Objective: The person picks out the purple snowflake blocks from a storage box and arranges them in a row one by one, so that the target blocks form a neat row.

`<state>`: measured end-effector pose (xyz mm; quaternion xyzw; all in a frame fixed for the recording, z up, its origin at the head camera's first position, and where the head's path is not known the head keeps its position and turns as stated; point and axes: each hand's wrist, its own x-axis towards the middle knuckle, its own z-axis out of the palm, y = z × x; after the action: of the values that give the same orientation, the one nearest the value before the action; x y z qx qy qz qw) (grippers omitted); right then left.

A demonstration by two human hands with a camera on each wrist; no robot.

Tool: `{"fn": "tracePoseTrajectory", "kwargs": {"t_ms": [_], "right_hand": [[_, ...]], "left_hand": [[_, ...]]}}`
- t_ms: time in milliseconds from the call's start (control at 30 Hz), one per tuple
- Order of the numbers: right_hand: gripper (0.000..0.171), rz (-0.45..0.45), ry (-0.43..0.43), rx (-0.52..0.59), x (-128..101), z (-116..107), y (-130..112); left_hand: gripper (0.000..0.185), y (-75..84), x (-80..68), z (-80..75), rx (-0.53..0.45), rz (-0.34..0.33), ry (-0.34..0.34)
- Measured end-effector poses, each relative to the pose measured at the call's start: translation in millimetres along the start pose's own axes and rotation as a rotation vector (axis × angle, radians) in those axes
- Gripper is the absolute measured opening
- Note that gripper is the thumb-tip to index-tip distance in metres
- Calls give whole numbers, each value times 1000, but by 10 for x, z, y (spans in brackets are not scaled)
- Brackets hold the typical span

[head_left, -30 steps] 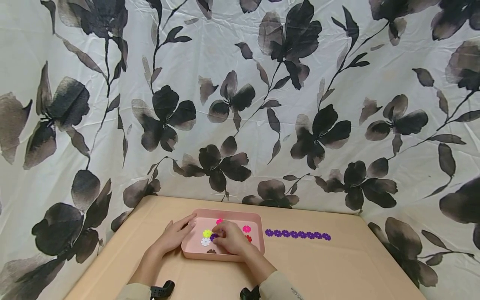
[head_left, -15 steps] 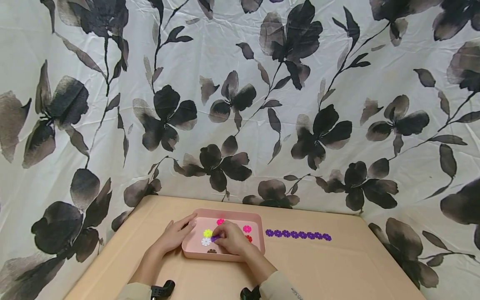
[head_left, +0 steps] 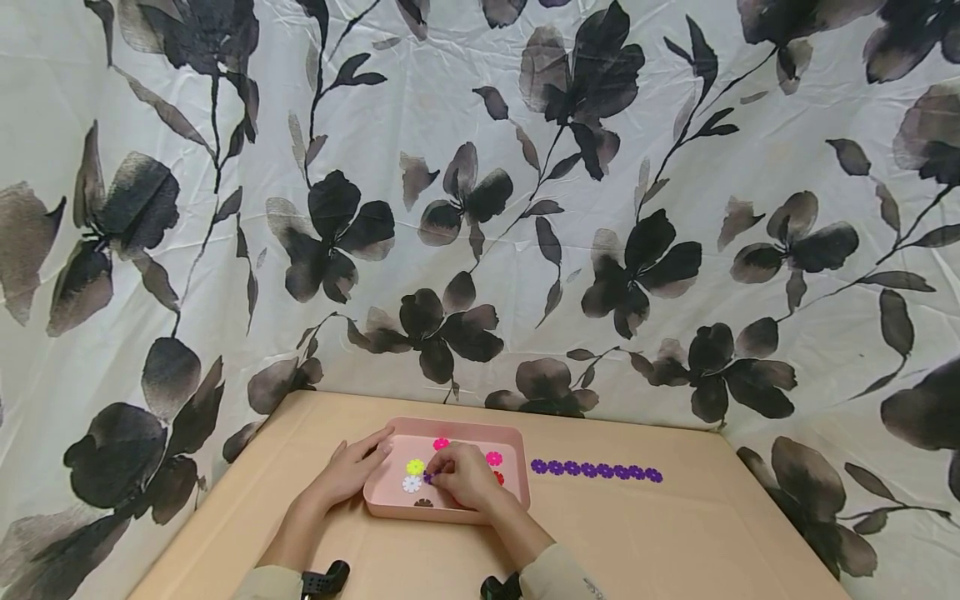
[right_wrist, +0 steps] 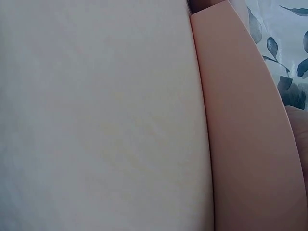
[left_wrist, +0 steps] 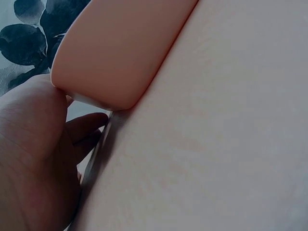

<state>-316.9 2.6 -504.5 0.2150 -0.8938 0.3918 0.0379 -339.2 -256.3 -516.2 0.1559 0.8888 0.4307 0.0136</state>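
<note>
In the head view a shallow pink tray [head_left: 459,423] holds several small flower-shaped discs. My right hand [head_left: 467,477] reaches in over its middle, thumb and fingers pinching a purple flower-shaped disc [head_left: 428,478] that is mostly covered by the fingertips. To the left of that hand lie a yellow disc [head_left: 415,467] and a white disc [head_left: 412,483]. A brown disc [head_left: 423,502] sits by the near wall. My left hand [head_left: 349,468] rests against the tray's left end with relaxed fingers. In the left wrist view its thumb side touches the tray wall [left_wrist: 110,53].
A row of purple flower-shaped discs [head_left: 597,470] stretches over the table [head_left: 637,533] to the right of the tray. Pink discs [head_left: 493,458] and a partly covered red disc [head_left: 499,477] are also in the tray. A floral cloth [head_left: 555,275] hangs behind the table.
The purple disc at my right fingertips has shifted and turned slightly, and less of it shows now. My left hand and the tray stay in place.
</note>
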Motion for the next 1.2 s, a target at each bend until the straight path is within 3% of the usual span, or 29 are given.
{"fn": "tracePoseTrajectory", "kwargs": {"t_ms": [300,600,800,967,1067,1200], "right_hand": [[13,-3,11,-6,-12,-9,-8],[23,102,48,165,-79,-153,-33],[22,131,119,167,-157,-326,-25],[25,70,164,120,-235,-495,72],[26,66,195,166,-282,-601,120],[28,140,262,247,-333,-712,167]], "left_hand": [[59,6,-8,5,8,-3,3],[59,-4,-3,7,7,7,5],[59,1,-5,-3,3,1,6],[59,2,-8,-3,2,-1,4],[60,-1,-9,2,-1,-5,2],[59,-3,-6,7,1,-2,0]]}}
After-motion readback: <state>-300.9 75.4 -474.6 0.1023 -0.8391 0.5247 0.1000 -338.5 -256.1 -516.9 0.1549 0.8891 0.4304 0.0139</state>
